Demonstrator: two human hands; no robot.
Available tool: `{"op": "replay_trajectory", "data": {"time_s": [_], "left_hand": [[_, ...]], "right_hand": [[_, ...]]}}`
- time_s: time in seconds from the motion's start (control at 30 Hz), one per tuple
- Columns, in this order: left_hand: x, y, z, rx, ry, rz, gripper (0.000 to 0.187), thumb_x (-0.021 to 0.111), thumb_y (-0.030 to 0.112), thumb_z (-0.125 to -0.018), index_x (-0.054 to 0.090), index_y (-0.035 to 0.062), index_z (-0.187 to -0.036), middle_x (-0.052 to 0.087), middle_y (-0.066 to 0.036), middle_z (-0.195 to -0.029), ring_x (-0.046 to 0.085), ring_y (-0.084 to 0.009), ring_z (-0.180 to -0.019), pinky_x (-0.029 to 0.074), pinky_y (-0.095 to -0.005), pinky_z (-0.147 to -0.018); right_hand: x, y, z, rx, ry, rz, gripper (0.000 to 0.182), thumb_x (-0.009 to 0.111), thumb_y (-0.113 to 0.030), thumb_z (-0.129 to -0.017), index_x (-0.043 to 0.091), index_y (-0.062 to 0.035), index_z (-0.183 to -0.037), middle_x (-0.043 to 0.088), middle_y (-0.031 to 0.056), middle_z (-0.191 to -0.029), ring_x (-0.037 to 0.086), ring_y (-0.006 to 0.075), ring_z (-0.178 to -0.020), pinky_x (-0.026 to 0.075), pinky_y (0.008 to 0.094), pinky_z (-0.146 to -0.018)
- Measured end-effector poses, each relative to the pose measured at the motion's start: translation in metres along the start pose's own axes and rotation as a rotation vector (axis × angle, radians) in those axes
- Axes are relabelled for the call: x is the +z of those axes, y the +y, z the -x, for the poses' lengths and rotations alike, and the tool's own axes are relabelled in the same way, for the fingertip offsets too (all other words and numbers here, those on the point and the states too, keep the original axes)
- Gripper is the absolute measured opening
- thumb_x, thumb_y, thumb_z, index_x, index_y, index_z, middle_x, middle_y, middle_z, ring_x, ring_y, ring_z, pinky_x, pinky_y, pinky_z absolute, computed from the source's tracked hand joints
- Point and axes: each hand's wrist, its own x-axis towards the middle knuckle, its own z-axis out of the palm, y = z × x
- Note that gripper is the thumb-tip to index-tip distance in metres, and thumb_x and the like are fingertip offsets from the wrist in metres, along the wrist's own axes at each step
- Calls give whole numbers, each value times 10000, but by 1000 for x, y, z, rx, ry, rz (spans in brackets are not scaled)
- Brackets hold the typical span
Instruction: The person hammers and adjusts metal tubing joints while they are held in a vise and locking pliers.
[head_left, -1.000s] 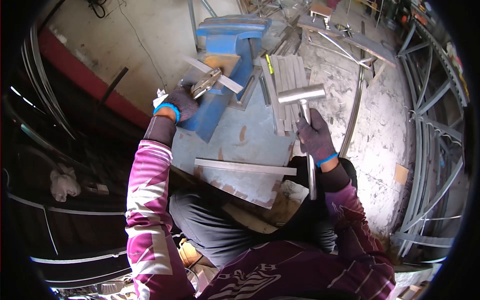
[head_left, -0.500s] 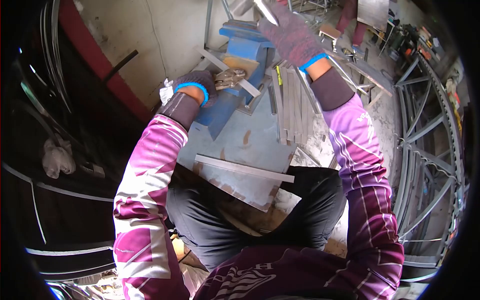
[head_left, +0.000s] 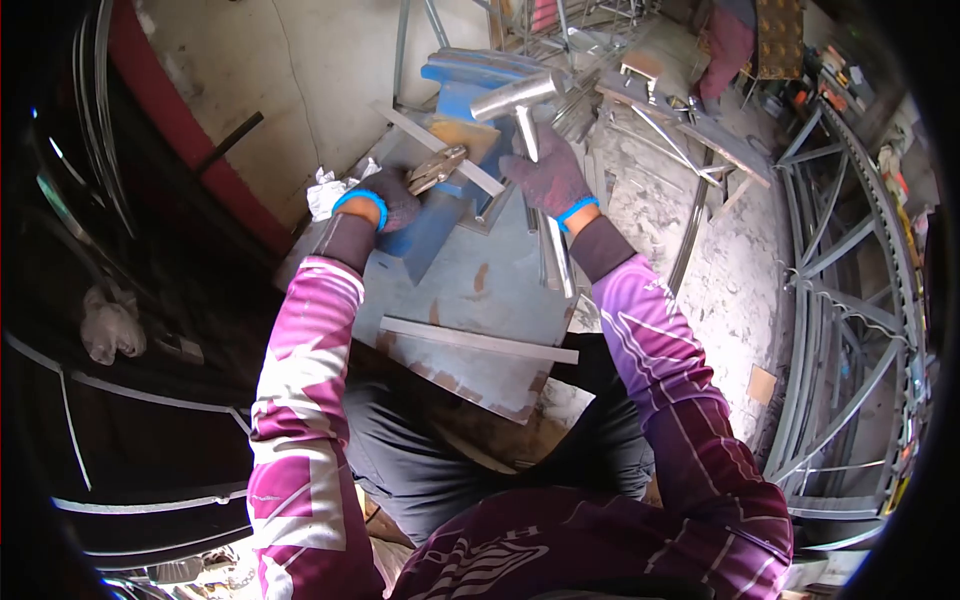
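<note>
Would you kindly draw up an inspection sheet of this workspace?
Surface: grey metal plate, brown-patched toward its near edge.
Job's things: flat metal bar across the blue bench vise, gripped by locking pliers; metal hammer.
Clutter: loose flat strip across the plate; crumpled white material near the vise.
Hands: gloved left hand holds the pliers; gloved right hand holds the hammer.
Cables: none certain; thin dark line on the wall.
Surroundings: metal lattice frames at right; another person in the background.

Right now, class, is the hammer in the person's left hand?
No, the right hand grips the hammer, while the left hand holds the pliers.
</note>
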Motion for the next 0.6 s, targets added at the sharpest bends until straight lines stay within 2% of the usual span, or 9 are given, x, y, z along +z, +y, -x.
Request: {"op": "replay_trajectory", "data": {"time_s": [0.07,0.1,0.17,0.23,0.27,0.4,0.5,0.57,0.6], "left_hand": [[-8,8,6,-11,-13,11,466,601,241,-763,691,26,-1166,673,-280,-1155,655,-395,-1112,520,-431,-942],[-4,3,3,-6,-53,-8,481,579,233,-796,652,19,-1220,661,-273,-1190,639,-402,-1133,507,-441,-964],[-8,4,5,-14,-105,-50,509,555,252,-834,609,8,-1277,649,-266,-1223,624,-412,-1148,495,-453,-984],[-4,0,0,-23,-62,-45,483,576,243,-804,644,11,-1222,664,-270,-1184,637,-409,-1130,504,-448,-962],[-1,-3,0,-32,-22,-32,458,596,234,-774,680,15,-1167,678,-275,-1144,650,-407,-1111,514,-442,-940],[-15,10,16,-13,-32,6,445,586,234,-783,683,23,-1163,670,-273,-1167,639,-413,-1128,502,-446,-962],[-11,5,7,-45,-70,-17,464,590,254,-788,680,26,-1182,667,-273,-1179,631,-414,-1145,494,-449,-981],[-11,6,7,-49,-72,-69,473,557,293,-826,664,34,-1208,662,-265,-1194,629,-414,-1141,496,-453,-972],[-10,6,8,-57,-67,-125,485,523,332,-865,648,43,-1234,657,-258,-1210,627,-414,-1137,498,-456,-964]], "right_hand": [[15,14,16,105,-70,-196,492,795,-299,-759,570,0,-1078,645,238,-991,629,428,-933,514,466,-836],[17,5,24,164,-68,-186,540,839,-330,-713,570,-7,-1051,647,232,-987,629,426,-929,515,463,-838],[30,5,34,192,-82,-100,530,838,-339,-713,568,-10,-1027,649,233,-987,633,420,-934,517,460,-833],[43,0,41,227,-13,10,487,822,-342,-721,556,-19,-969,649,236,-973,642,412,-921,520,463,-805],[48,1,43,229,-13,3,487,822,-342,-721,556,-19,-969,649,236,-973,642,412,-921,520,463,-805],[67,10,52,277,112,-94,440,793,-311,-743,555,-16,-966,641,217,-857,644,407,-811,513,489,-744],[60,5,68,331,143,-187,408,783,-282,-758,558,-14,-968,622,199,-802,642,375,-769,516,465,-725],[49,-3,80,302,222,-167,334,762,-204,-770,542,-10,-929,622,109,-721,623,215,-635,518,377,-619],[46,-4,89,313,225,-163,334,762,-204,-770,542,-10,-929,622,109,-721,623,215,-635,518,377,-619]]}}
